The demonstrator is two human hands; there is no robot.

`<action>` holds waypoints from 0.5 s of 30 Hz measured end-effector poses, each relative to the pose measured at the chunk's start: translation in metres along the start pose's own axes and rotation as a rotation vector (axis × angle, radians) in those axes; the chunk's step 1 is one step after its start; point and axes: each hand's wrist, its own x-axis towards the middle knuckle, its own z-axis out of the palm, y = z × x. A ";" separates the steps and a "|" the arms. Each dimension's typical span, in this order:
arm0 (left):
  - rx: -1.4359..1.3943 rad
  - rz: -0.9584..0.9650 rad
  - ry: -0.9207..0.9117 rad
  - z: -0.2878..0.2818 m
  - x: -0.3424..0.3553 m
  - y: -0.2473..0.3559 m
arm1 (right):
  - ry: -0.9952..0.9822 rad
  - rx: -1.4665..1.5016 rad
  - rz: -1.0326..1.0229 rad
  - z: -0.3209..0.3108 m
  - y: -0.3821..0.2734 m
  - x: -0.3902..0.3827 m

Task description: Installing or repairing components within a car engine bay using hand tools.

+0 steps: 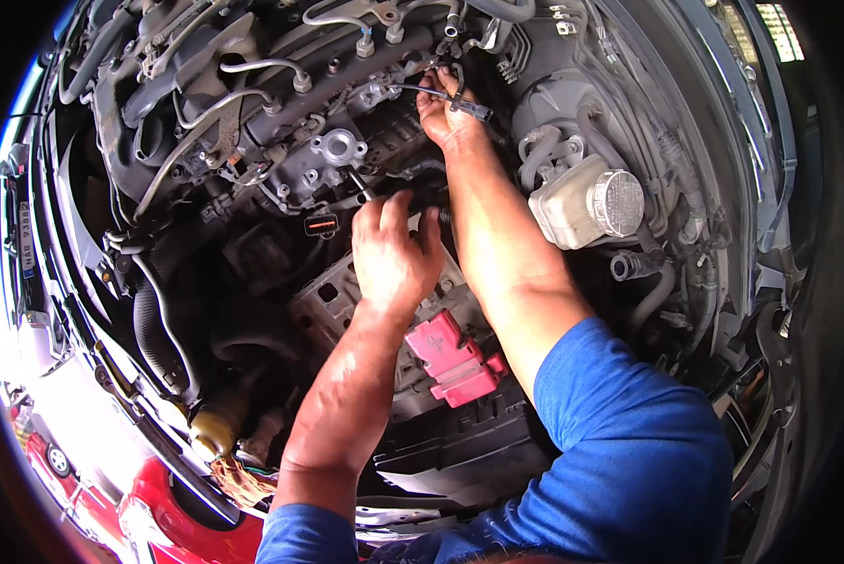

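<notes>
My left hand (396,254) is curled closed around a tool with a slim metal shaft (360,184). The shaft points up at a grey metal housing with a round flanged opening (338,147), and most of the tool's handle is hidden by the fingers. Farther in, my right hand (448,111) is palm up with its fingers bent, beside the engine's far right end. A black electrical connector (472,109) on a thin wire crosses the front of that palm. What the right fingertips grip, if anything, is too small to make out.
Metal fuel pipes (262,66) run over the engine at the far left. Right of my right forearm stands a fluid reservoir (572,202) with a round cap. A red plastic cover (450,357) lies between my forearms, above a black battery tray (460,442). An orange-faced connector (321,225) sits left of my left hand.
</notes>
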 end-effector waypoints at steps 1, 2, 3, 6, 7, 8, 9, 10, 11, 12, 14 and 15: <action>-0.156 -0.027 -0.001 0.002 0.015 0.005 | -0.003 0.002 0.018 0.001 0.001 0.001; -0.179 -0.145 -0.076 0.001 0.032 0.010 | -0.002 0.008 0.026 0.000 0.005 0.001; -0.229 -0.223 -0.122 0.011 0.046 0.010 | -0.024 0.014 0.054 -0.003 0.007 0.002; -0.241 -0.309 -0.199 0.050 0.088 0.017 | -0.131 -0.059 0.193 -0.028 -0.020 0.024; -0.234 -0.287 -0.310 0.062 0.097 0.014 | -0.149 -0.089 0.198 -0.035 -0.024 0.027; -0.218 -0.291 -0.306 0.071 0.102 0.000 | -0.182 -0.103 0.218 -0.029 -0.015 0.024; -0.059 -0.085 -0.256 0.079 0.106 -0.014 | -0.210 -0.070 0.233 -0.023 -0.009 0.023; 0.082 0.125 -0.214 0.083 0.111 -0.013 | -0.204 -0.070 0.230 -0.024 -0.010 0.024; 0.159 0.030 -0.314 0.087 0.117 -0.013 | -0.218 -0.093 0.189 -0.024 -0.009 0.025; 0.156 0.031 -0.319 0.089 0.119 -0.012 | -0.232 -0.117 0.150 -0.023 -0.008 0.025; 0.314 0.090 -0.371 0.092 0.121 -0.010 | -0.255 -0.130 0.120 -0.023 -0.008 0.023; 0.214 -0.047 -0.385 0.099 0.123 -0.008 | -0.231 -0.123 0.133 -0.025 -0.011 0.024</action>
